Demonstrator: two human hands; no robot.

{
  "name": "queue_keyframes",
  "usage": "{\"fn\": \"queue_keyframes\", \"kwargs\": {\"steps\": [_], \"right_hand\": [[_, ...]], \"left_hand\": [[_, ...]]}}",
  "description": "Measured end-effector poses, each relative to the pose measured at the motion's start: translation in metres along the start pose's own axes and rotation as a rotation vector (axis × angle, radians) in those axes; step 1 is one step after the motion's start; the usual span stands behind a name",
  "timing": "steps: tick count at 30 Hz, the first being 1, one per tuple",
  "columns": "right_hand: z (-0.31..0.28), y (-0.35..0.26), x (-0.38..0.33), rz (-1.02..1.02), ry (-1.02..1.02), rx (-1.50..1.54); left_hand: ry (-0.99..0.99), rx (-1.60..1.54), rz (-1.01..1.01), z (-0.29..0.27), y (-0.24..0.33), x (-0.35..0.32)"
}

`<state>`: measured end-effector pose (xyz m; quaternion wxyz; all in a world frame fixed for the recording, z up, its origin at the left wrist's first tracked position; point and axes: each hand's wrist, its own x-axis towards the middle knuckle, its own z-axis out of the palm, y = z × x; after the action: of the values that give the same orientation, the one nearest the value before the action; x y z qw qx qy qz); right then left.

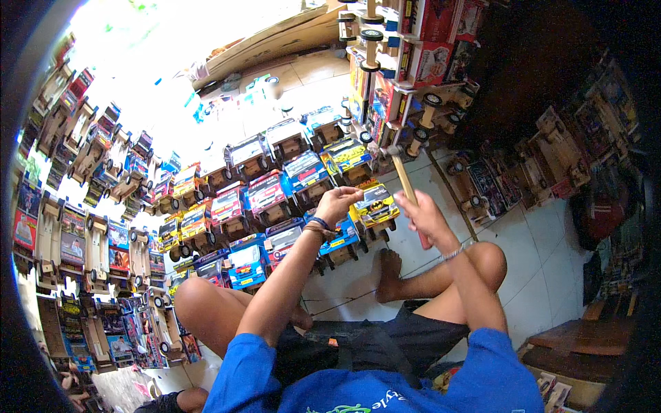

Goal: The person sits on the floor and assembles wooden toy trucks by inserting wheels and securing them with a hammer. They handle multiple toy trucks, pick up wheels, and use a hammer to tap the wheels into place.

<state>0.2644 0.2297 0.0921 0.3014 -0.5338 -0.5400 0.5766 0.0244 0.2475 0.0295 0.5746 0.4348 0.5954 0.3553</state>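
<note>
My right hand [425,219] grips a hammer [406,180] by its wooden handle. The hammer stands tilted, its head up and away from me, and the handle's red end shows below my fist. My left hand [340,204] is closed in a pinch; anything between the fingertips is too small to make out. Just beyond and beside those fingertips sits a yellow and black toy truck [376,205] with dark wheels, at the right end of a row. A blue toy truck [339,237] stands partly hidden below my left wrist.
Several rows of colourful toy trucks [265,195] fill the tiled floor ahead and left. Stacked toy trucks [84,251] rise along the left, with another tall stack [427,65] at the far right. A cardboard box [268,41] lies at the back. Wooden boards [582,337] lie lower right.
</note>
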Motion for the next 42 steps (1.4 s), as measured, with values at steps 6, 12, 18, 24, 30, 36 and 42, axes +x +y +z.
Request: {"fn": "queue_keyframes", "kwargs": {"steps": [6,12,18,24,30,36,42], "right_hand": [[0.006,0.046,-0.032,0.148,0.053,0.209],[0.006,0.043,-0.038,0.153,0.075,0.170],[0.021,0.054,-0.045,0.107,0.058,0.033],[0.035,0.043,-0.055,-0.226,0.144,-0.634],[0.034,0.029,-0.059,-0.502,0.174,-0.899],[0.040,0.056,-0.058,-0.503,0.196,-1.130],[0.035,0.057,-0.058,-0.598,0.261,-1.022]], "left_hand": [[0.117,0.279,0.095,0.001,-0.031,0.014],[0.154,0.410,0.105,-0.002,-0.029,0.017],[0.229,0.412,0.137,0.000,-0.030,0.010],[0.217,0.394,0.137,0.001,-0.036,0.016],[0.248,0.419,0.118,0.003,-0.039,0.019],[0.263,0.381,0.126,0.004,-0.038,0.019],[0.273,0.377,0.132,0.006,-0.036,0.018]]}}
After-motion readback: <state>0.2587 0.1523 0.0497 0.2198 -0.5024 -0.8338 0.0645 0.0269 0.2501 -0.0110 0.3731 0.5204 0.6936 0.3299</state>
